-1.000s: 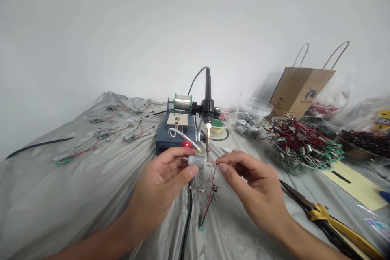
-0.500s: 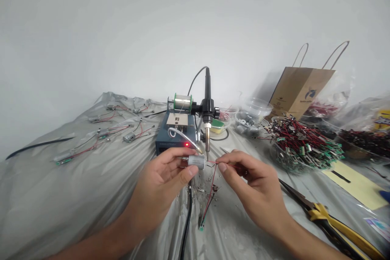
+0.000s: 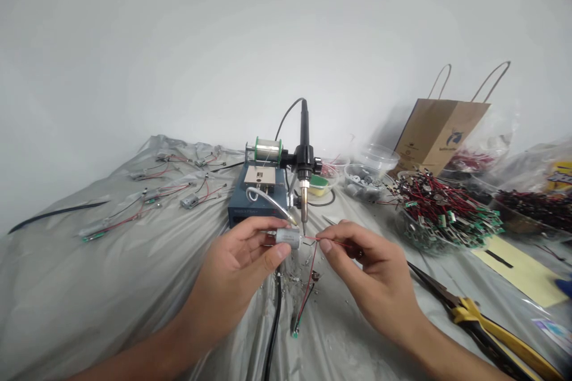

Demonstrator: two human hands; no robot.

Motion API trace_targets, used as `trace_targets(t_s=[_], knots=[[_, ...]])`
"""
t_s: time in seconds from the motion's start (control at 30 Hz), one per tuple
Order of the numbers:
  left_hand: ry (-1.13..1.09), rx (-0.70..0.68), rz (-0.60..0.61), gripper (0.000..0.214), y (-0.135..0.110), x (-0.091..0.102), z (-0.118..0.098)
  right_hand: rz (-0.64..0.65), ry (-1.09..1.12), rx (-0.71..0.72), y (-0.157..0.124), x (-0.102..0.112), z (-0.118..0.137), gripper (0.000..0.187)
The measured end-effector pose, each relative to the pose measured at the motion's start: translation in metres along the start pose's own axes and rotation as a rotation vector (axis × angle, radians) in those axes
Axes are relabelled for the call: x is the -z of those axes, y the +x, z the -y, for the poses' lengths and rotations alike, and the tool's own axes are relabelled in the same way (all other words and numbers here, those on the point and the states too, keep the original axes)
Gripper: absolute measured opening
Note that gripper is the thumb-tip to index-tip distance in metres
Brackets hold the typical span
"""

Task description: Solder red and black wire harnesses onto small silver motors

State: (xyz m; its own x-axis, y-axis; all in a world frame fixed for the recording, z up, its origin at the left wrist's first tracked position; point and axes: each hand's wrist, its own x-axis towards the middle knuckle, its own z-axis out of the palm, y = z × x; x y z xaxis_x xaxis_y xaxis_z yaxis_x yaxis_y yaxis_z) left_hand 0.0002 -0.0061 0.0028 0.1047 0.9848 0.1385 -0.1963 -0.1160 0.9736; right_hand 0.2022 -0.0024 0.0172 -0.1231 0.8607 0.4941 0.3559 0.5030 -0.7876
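From the head camera, the left hand (image 3: 235,274) is closed around a small silver DC motor (image 3: 287,237), with thumb and fingertips clamping the casing and the motor's body projecting from the fingertips toward the right hand. The right hand (image 3: 370,274) is apart from the left, its thumb and forefinger pinched together on a thin red wire (image 3: 333,242) that runs to the motor's end. A second length of wire hangs down to a small green circuit board (image 3: 295,330) lying on the grey plastic sheet (image 3: 89,292). The tip of a soldering iron (image 3: 304,190) stands just beside that end of the motor, above a blue soldering station (image 3: 257,208) with a solder spool (image 3: 268,148). Yellow-handled pliers (image 3: 487,333) lie to the right, near a bowl of wired boards (image 3: 447,214).
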Motion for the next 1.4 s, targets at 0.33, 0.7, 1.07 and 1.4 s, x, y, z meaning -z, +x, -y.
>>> trace_targets(t_s=[0.33, 0.7, 1.07, 1.4], knots=[[0.008, 0.008, 0.004, 0.02, -0.002, 0.001, 0.0, -0.003, -0.008, 0.013, -0.001, 0.001, 0.0, 0.014], [0.018, 0.022, 0.07, 0.019, -0.002, 0.005, 0.001, 0.011, -0.009, 0.039, -0.002, 0.002, -0.001, 0.014], [0.06, 0.021, 0.101, 0.022, -0.001, 0.009, 0.009, 0.05, -0.087, 0.12, -0.001, 0.005, -0.002, 0.018], [0.156, 0.017, 0.261, 0.016, -0.025, 0.002, -0.012, 0.013, -0.219, -0.166, -0.042, 0.073, 0.022, 0.028]])
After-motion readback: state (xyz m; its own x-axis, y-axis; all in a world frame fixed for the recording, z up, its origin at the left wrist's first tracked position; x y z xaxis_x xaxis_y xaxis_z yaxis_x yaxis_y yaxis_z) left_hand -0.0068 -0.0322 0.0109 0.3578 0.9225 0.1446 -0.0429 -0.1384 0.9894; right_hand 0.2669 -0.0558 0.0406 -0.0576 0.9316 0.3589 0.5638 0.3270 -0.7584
